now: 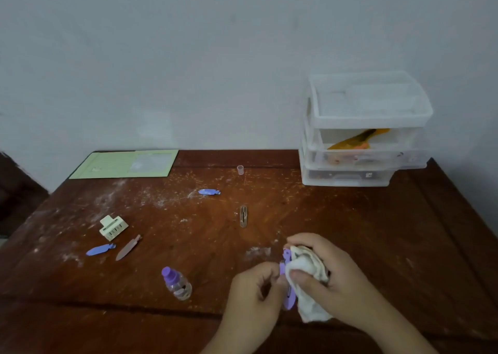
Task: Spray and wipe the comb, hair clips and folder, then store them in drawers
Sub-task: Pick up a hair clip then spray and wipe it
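Observation:
My left hand [256, 291] pinches a purple hair clip [287, 301] at the table's front. My right hand [331, 275] presses a white cloth [301, 270] around that clip, hiding its middle. Loose on the table lie a blue clip [209, 192], a brown clip [243, 216], another blue clip [100, 249], a pinkish-brown clip [128, 247] and a cream claw clip [113, 227]. A small spray bottle with a purple cap [177, 283] lies left of my hands. A green folder [126, 163] rests at the back left. The orange comb [358, 139] shows inside the clear drawer unit [363, 138].
The wooden table [377, 232] carries white dusty marks across its left and middle. A tiny clear cap [240, 169] stands near the back edge. The drawer unit sits at the back right against a pale wall, its upper drawers pulled slightly forward.

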`<state>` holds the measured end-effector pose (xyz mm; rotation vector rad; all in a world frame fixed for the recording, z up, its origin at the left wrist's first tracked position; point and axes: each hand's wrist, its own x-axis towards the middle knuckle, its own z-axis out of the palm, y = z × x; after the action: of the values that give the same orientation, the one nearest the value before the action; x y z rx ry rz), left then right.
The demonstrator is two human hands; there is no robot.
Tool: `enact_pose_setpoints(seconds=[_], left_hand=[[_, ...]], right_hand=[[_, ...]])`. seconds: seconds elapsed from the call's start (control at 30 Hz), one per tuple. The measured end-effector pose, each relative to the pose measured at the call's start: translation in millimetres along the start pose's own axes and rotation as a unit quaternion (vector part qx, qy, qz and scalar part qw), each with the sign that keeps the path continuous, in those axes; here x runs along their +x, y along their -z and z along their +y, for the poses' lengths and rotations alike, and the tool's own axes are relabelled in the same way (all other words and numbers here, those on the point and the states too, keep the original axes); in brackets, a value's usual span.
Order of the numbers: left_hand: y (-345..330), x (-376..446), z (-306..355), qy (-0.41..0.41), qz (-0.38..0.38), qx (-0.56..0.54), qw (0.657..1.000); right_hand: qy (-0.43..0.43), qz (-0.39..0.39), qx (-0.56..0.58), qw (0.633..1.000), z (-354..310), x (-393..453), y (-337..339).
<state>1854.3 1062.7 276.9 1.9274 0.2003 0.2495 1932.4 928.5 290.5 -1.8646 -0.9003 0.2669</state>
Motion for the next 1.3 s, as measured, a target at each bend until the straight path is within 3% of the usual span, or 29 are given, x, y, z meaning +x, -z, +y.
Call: enact_pose_setpoints(seconds=[0.07,0.17,0.27,0.33,0.47,0.57,0.63,0.77,0.83,0.9,1.0,1.07,1.17,1.3], left_hand=[[0.6,-0.6,-0.9,-0.047,-0.008,0.059,0.997],[1.8,-1.1,-1.2,-0.111,-0.029,0.128,0.985],[-2.1,-2.2,-2.5,-0.099,-0.056,0.117,0.987],[-6.5,-6.5,-5.1,-0.053,-0.051,0.078,0.994],[-7.4,-6.9,-8.5,-0.001,0.030,0.002,1.000],[-7.6,-0.9,-5.2,-0.023,0.088,-0.037,0.995],[-10.3,0.0,-6.1,-0.068,0.089,-0.024,0.993],[-13.0,0.0,-5.2,-0.093,0.059,-0.012,0.994],[-12.5,-1.3,2.1,-0.045,0.026,-0.060,0.997],[-12.7,-3.9,6.5,0.089,0.017,-0.190,0.978],[-7.2,-4.8,23.5,0.266,-0.036,-0.386,0.882],[-5.6,-4.8,27.2,0.298,-0.051,-0.410,0.861],[-6.8,-5.1,26.1,0.299,-0.038,-0.398,0.866],[-6.0,-4.5,23.3,0.303,0.008,-0.368,0.879]], right_hand=[[0.013,0.001,0.013,1.000,0.8,1.3,-2.5],[0.017,0.070,0.037,0.997,2.9,-2.8,-10.3],[-0.054,0.175,0.119,0.976,8.8,-0.5,-6.3],[-0.077,0.202,0.158,0.963,13.1,2.5,5.5],[-0.091,0.123,0.230,0.961,15.7,-6.9,13.7],[-0.122,0.026,0.255,0.959,20.2,-18.7,7.7],[-0.108,-0.010,0.228,0.968,22.6,-22.7,1.1],[0.044,0.095,0.098,0.990,29.6,-23.8,-16.0],[0.102,0.169,0.010,0.980,32.8,-23.8,-15.2],[0.144,0.235,-0.086,0.957,34.6,-23.2,-8.0],[0.204,0.289,-0.186,0.917,39.8,-22.9,-0.1],[0.234,0.294,-0.224,0.899,43.3,-23.5,-0.4],[0.246,0.269,-0.247,0.898,46.6,-23.2,-4.3],[0.180,0.220,-0.214,0.935,48.7,-20.3,-2.5]])
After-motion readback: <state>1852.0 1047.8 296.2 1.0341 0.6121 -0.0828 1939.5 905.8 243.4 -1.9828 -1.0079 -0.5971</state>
